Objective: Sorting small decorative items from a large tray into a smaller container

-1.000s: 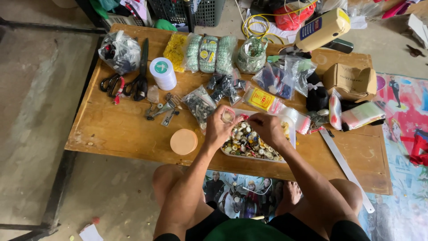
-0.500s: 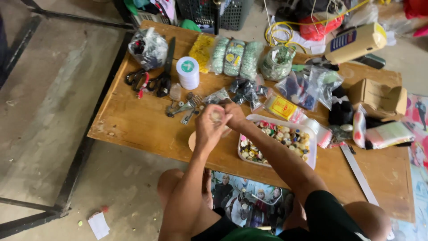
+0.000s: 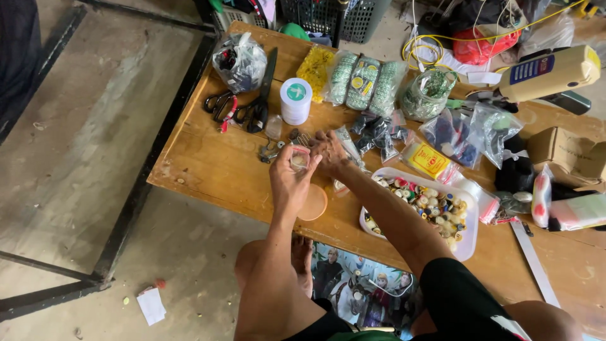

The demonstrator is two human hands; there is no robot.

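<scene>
On the left of the wooden bench [image 3: 208, 170] lie black-handled scissors [image 3: 252, 104] beside a knotted clear bag of dark bits [image 3: 240, 60], then a white round tub with a green lid [image 3: 295, 100]. Just in front of the tub the left hand [image 3: 289, 180] holds a small clear container [image 3: 299, 160], fingers closed narrowly round it, opening turned up. The right hand [image 3: 329, 151] sits just beside it on the right, touching, fingertips pinched over the container's mouth (what they pinch is too small to tell). A tan round lid [image 3: 314, 203] lies flat under the left wrist, near the bench edge. Further right, a white plastic tray [image 3: 467, 243] holds glossy, many-coloured beads or buttons, well within the right arm's reach. Crinkled clear bags of green cord [image 3: 363, 82] line the back.
</scene>
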